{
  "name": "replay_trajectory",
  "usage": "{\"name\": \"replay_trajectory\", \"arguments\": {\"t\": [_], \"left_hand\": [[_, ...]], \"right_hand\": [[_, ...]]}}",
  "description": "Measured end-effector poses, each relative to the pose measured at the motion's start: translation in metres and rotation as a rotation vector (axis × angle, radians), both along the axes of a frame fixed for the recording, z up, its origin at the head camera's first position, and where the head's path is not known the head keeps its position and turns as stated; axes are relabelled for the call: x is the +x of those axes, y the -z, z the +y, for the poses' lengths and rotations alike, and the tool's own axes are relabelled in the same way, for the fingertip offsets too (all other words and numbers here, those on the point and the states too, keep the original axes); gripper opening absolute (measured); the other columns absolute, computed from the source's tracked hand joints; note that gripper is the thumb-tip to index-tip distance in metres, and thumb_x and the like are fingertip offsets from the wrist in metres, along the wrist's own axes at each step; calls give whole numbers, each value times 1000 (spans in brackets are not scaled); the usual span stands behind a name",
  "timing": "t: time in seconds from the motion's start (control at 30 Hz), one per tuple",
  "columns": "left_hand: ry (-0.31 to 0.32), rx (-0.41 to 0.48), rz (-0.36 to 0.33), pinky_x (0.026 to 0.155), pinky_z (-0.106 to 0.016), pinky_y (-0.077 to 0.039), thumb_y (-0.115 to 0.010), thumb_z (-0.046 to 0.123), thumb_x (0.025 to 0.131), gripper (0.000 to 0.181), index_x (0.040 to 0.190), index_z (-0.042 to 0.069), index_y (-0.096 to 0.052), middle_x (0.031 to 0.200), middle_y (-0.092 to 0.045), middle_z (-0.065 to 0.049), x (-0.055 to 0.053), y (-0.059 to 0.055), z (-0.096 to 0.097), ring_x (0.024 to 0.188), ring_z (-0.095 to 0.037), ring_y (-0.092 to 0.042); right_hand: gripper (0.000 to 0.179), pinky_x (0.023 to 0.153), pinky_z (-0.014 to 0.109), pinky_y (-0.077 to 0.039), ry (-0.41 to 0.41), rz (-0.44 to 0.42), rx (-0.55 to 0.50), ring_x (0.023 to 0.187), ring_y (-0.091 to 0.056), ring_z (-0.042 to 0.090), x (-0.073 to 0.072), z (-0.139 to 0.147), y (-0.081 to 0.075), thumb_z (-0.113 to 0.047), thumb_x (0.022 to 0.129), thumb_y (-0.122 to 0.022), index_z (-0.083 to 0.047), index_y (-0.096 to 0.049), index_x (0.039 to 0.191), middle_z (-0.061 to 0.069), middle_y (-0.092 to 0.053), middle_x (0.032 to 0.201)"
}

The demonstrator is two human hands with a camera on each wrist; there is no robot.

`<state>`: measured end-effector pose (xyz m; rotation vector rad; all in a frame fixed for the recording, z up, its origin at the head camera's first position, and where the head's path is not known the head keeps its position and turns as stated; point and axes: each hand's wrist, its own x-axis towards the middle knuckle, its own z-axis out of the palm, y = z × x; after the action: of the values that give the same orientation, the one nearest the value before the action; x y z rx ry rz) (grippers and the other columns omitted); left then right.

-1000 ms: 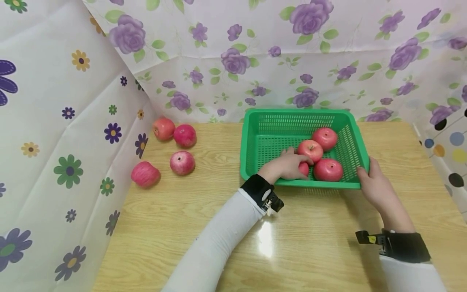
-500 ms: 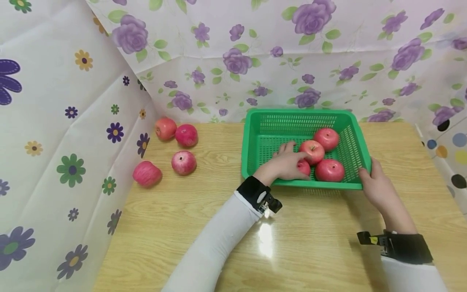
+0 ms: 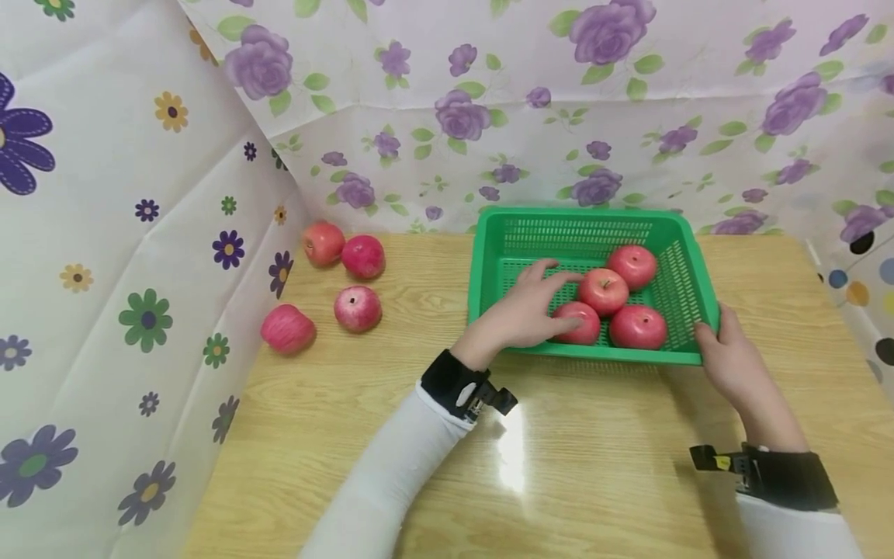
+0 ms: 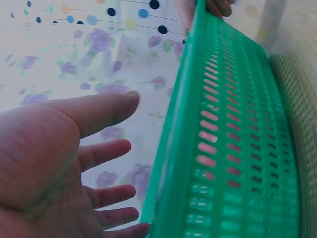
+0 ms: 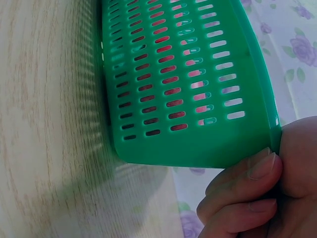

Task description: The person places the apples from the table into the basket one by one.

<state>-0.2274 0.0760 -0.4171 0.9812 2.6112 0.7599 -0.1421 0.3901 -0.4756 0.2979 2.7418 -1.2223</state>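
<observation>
Left hand (image 3: 525, 310) is drawing back from a round, glossy red apple (image 3: 581, 324)

Compared with the earlier head frames, its fingers (image 4: 106, 152) are loosening and shifting leftward, and the apple is showing more of its skin. They are now spreading apart, released and holding nothing. In the head view the thumb is overlapping the apple's left edge; whether it is touching cannot be told.

That apple is sitting at the front of a rectangular green plastic basket (image 3: 608, 355) with slotted walls. Right of it, a red apple (image 3: 639, 327) is lying near the front wall. Behind these two, a paler yellowish-red apple (image 3: 604, 292) is showing its stem, and another red apple (image 3: 632, 267) is resting behind and to the right of that one.

At the basket's front right corner, the right hand (image 3: 736, 361) is grasping the rim, its fingers curling round the edge.

Farther out, the basket is standing on a light wood-grain surface (image 3: 391, 435). Well to its left, four more apples are lying: a pale orange-red one (image 3: 323, 244) just beside a deep red one (image 3: 363, 256), a white-mottled one (image 3: 358, 309) nearer the front, and a streaked pink one (image 3: 289, 329) beside the flower-printed sheet (image 3: 174, 225).
</observation>
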Motion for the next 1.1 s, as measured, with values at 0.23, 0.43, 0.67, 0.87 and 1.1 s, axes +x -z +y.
{"name": "replay_trajectory", "arguments": {"t": [0.23,0.43,0.67,0.87,1.1], "left_hand": [[-47,235,96,108,-44,-37,-63,37,96,51,142,19,-50,151,-33,-8,9,-9,-35,137,-20,-28],[-85,399,125,110,-49,-34,-64,30,96,48,141,16,-51,152,-32,-5,11,-8,-72,137,-15,-27],[-215,462,196,108,-53,-36,-65,25,96,44,137,14,-55,148,-39,-7,7,10,-127,136,-18,-32],[-346,376,349,107,-57,-34,-68,22,92,47,136,13,-55,147,-36,-16,0,33,-180,137,-25,-29],[-464,179,421,111,-60,-25,-75,23,84,60,137,7,-52,147,-30,-22,-13,51,-229,137,-34,-23]], "right_hand": [[71,96,79,-25,4,-7,15,127,-25,60,2,4,-2,-41,107,-20,2,10,155,45,-24,143],[71,97,79,-24,11,-15,13,128,-24,59,1,6,-2,-41,107,-19,2,10,155,44,-23,144],[71,96,79,-25,12,-29,12,127,-24,61,2,5,0,-43,107,-19,0,11,155,45,-24,143],[70,95,78,-27,5,-13,15,125,-27,59,1,2,1,-41,107,-20,2,9,155,45,-27,141],[71,97,78,-24,6,-33,15,129,-23,59,-2,2,1,-42,107,-19,1,11,155,43,-22,146]]}}
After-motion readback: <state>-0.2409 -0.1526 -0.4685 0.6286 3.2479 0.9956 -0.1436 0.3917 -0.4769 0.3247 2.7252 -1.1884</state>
